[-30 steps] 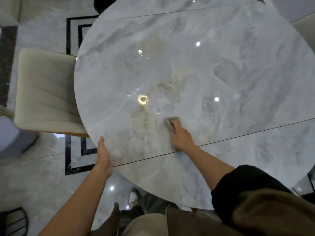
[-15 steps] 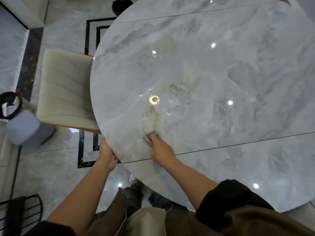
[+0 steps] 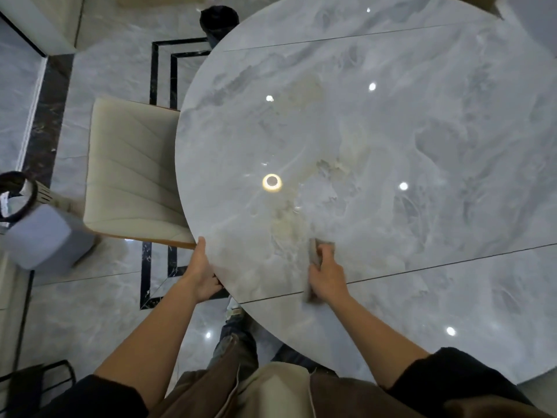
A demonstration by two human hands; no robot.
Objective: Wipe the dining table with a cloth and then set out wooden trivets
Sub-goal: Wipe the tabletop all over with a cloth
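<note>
There is one round marble dining table (image 3: 422, 146), one cloth (image 3: 316, 252) and two bare hands. One cream padded chair (image 3: 129, 176) is pushed against the left side of the table. One grey-blue box-shaped container (image 3: 45, 236) stands on the floor further left, and one dark bin (image 3: 218, 21) stands at the far side.

The left hand (image 3: 200, 276) grips the near-left edge of the table. Its thumb lies straight on top along the rim and the other fingers are curled under the edge.

The right hand (image 3: 328, 273) is on the tabletop, near the left hand. Its fingers are bent over the small grey cloth and press it on the surface. The picture is blurred here, so the exact grip is not clear. The cloth lies on the near-left part of the table, just beyond the thin dark seam line (image 3: 452, 263).
</note>
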